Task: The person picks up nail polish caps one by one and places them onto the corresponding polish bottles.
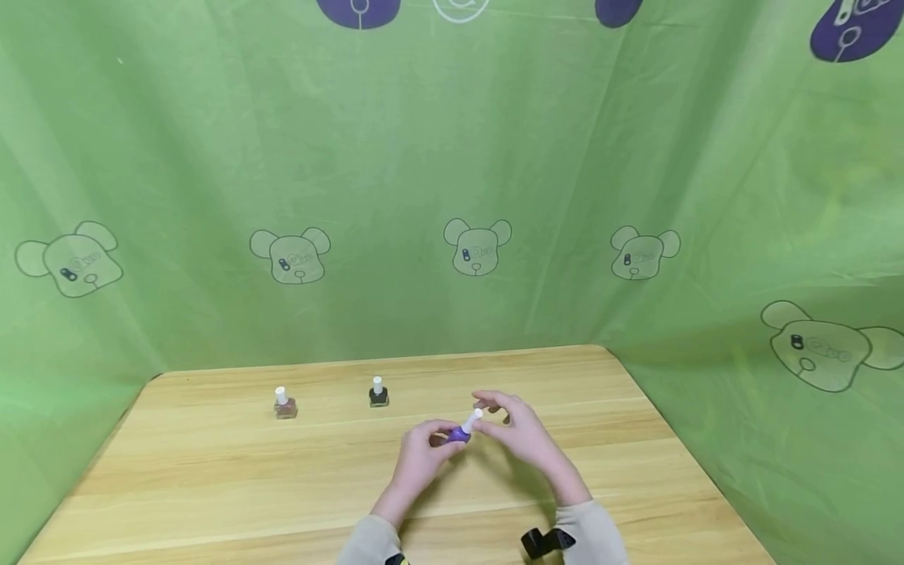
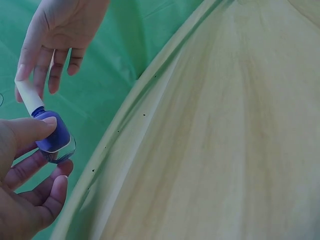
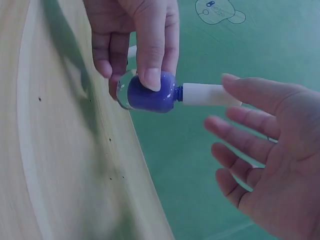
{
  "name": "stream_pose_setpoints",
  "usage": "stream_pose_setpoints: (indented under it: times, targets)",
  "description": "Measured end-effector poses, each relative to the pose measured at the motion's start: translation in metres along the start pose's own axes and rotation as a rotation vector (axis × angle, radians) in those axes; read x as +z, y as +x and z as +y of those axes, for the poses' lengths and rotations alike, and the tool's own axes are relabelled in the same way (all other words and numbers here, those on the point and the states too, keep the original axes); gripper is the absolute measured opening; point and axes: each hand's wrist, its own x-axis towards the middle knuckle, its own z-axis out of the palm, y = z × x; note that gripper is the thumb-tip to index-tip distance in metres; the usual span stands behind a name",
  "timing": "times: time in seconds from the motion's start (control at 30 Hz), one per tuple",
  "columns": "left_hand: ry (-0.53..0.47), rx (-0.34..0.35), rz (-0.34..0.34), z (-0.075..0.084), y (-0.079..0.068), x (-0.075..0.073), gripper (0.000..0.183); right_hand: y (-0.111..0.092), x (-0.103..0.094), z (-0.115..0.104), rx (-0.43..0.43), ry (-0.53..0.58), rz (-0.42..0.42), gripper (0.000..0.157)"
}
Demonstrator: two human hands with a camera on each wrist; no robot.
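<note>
A nail polish bottle (image 1: pixel 460 434) with purple polish is held tilted above the table. My left hand (image 1: pixel 421 453) grips its glass body, the thumb flat on the near side in the right wrist view. On the white cap (image 3: pixel 205 94) lie the thumb and forefinger of my right hand (image 1: pixel 524 430), pinching it near its far end. The other right fingers are spread away from the bottle. Between cap and glass a short stretch of purple-stained neck (image 3: pixel 179 93) shows. What is on the cap's far side is partly hidden by the fingers.
Two more nail polish bottles with white caps stand upright on the wooden table (image 1: pixel 212 471): a dark one (image 1: pixel 378 395) behind my hands and a mauve one (image 1: pixel 286 406) farther left. A green printed curtain (image 1: pixel 395 173) surrounds the table's back and sides.
</note>
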Motion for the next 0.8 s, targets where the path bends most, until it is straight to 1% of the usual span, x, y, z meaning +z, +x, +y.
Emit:
stream_pose_setpoints:
  times: [0.1, 0.17, 0.23, 0.37, 0.4, 0.53, 0.63, 0.73, 0.8]
  targets:
    - [-0.015, -0.004, -0.003, -0.003, 0.001, -0.001, 0.028, -0.001, 0.0, -0.001, -0.015, 0.052, -0.02, 0.045]
    - [-0.029, -0.005, -0.007, -0.004, 0.001, -0.001, 0.028, -0.001, 0.001, -0.001, -0.037, 0.059, -0.032, 0.039]
    - [-0.042, -0.006, -0.011, -0.004, 0.001, -0.001, 0.028, -0.001, 0.002, -0.003, -0.039, 0.071, -0.04, 0.035]
    - [-0.053, -0.008, -0.014, -0.004, 0.0, -0.001, 0.028, -0.001, 0.004, -0.003, -0.016, 0.099, -0.033, 0.029]
    - [-0.052, -0.005, -0.012, -0.003, 0.0, -0.001, 0.028, -0.001, 0.004, -0.004, 0.009, 0.112, -0.024, 0.028]
    - [-0.036, 0.01, -0.005, -0.001, -0.001, 0.0, 0.027, 0.0, 0.009, -0.003, 0.084, 0.133, 0.049, 0.02]
    - [-0.019, 0.021, 0.003, 0.001, -0.002, 0.001, 0.027, 0.0, 0.014, -0.002, 0.131, 0.149, 0.14, 0.015]
    - [-0.003, 0.027, 0.011, 0.003, -0.002, 0.002, 0.028, 0.0, 0.019, -0.002, 0.136, 0.161, 0.226, 0.016]
    - [0.004, 0.032, 0.016, 0.004, -0.002, 0.002, 0.028, 0.0, 0.021, -0.002, 0.136, 0.17, 0.265, 0.018]
